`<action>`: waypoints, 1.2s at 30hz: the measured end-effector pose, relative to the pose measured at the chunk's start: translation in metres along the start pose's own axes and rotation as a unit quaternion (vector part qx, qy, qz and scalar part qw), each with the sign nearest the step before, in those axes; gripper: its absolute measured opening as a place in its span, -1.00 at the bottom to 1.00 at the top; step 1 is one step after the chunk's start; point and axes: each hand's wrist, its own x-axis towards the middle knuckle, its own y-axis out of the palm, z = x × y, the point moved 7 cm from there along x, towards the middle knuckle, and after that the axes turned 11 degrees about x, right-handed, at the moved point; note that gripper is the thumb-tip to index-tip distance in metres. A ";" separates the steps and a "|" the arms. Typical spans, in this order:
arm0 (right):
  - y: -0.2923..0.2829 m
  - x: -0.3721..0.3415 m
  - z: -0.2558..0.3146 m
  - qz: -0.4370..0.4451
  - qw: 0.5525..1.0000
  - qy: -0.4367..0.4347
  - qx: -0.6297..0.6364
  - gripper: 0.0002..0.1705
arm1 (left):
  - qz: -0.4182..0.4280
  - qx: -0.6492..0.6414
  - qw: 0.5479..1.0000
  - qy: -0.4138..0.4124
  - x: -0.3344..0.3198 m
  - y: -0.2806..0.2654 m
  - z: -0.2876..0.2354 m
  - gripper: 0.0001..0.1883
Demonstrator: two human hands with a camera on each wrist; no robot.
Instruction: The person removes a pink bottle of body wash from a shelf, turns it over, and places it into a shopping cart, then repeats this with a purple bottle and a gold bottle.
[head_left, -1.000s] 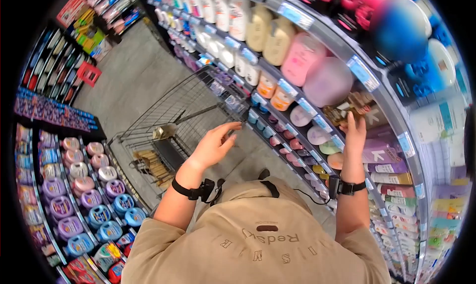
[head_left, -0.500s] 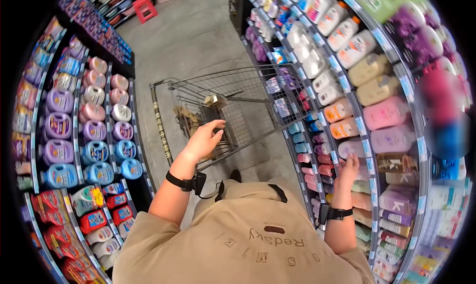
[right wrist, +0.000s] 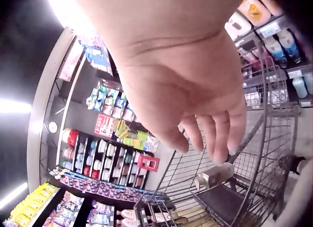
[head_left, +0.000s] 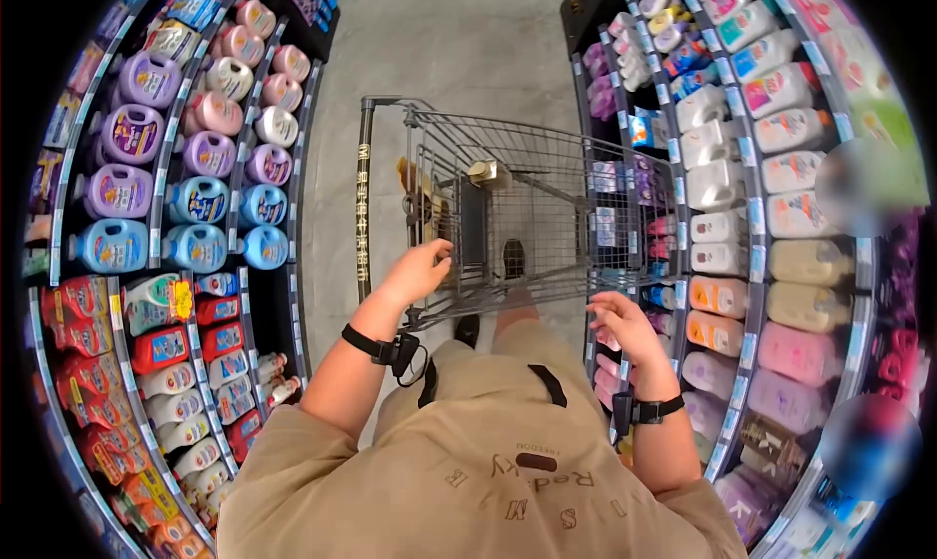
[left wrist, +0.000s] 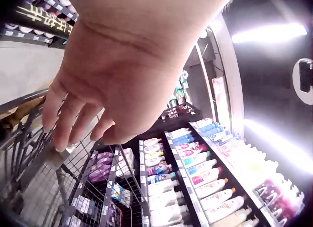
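Observation:
In the head view a metal shopping cart [head_left: 542, 203] stands in front of the person, its handle bar on the left. The left hand [head_left: 420, 271] hangs over the cart's near side, fingers loosely bent, holding nothing. Nearer the right shelves, the right hand [head_left: 625, 327] is held out beside the cart's near corner, fingers relaxed and empty. A small pale carton-like item [head_left: 488, 174] lies in the cart, also seen below the right hand [right wrist: 181, 90] in the right wrist view. In the left wrist view the left hand [left wrist: 112, 80] shows an empty palm.
Shelves of purple and blue detergent bottles [head_left: 133, 134] line the left side. Shelves of lotion and wash bottles [head_left: 793, 173] line the right. Grey floor [head_left: 468, 41] runs between them beyond the cart. A red stool [right wrist: 148, 163] shows in the right wrist view.
The view has turned toward the aisle, with the cart now more squarely ahead. The right hand has moved away from the right shelves toward the cart. The left hand remains near the cart, empty.

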 end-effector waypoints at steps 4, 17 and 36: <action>0.000 0.073 0.018 0.035 0.999 0.014 -0.010 -0.66 | 0.031 0.015 0.998 -0.044 0.033 0.010 -0.001 -0.61; 0.029 0.322 -0.020 0.098 0.985 0.115 -0.089 -0.64 | -0.028 0.187 0.967 -0.168 0.258 0.083 0.019 -0.35; 0.035 0.362 -0.053 0.008 0.976 -0.014 -0.215 -0.40 | -0.036 0.273 0.959 -0.074 0.278 0.133 0.009 -0.66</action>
